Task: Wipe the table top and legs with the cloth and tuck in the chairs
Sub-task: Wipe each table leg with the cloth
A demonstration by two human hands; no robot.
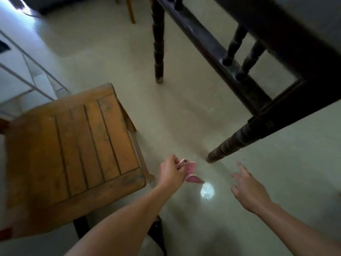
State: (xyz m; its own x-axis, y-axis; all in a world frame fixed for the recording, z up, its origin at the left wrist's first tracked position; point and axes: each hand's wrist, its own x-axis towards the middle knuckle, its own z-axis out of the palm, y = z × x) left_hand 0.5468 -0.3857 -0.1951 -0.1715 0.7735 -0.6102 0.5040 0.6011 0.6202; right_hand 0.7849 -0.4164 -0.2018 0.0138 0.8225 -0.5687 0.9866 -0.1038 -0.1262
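My left grip (170, 171) pinches the pink cloth (191, 172), bunched, with the ends hanging loose. My right grip (249, 189) is spread and holds nothing. The cloth looks light, soft and floppy; I'd wad it in the palm to wrap the turned bench leg (232, 143) just beyond. The chair (73, 145), at left and apart from that leg, looks like stiff, heavy wood; I'd take it by the seat edge.

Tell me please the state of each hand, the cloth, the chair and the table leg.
left hand: grips the cloth.
right hand: open, holds nothing.
cloth: bunched, hanging from the left hand.
chair: apart from the table, not tucked in.
near table leg: untouched by both hands.
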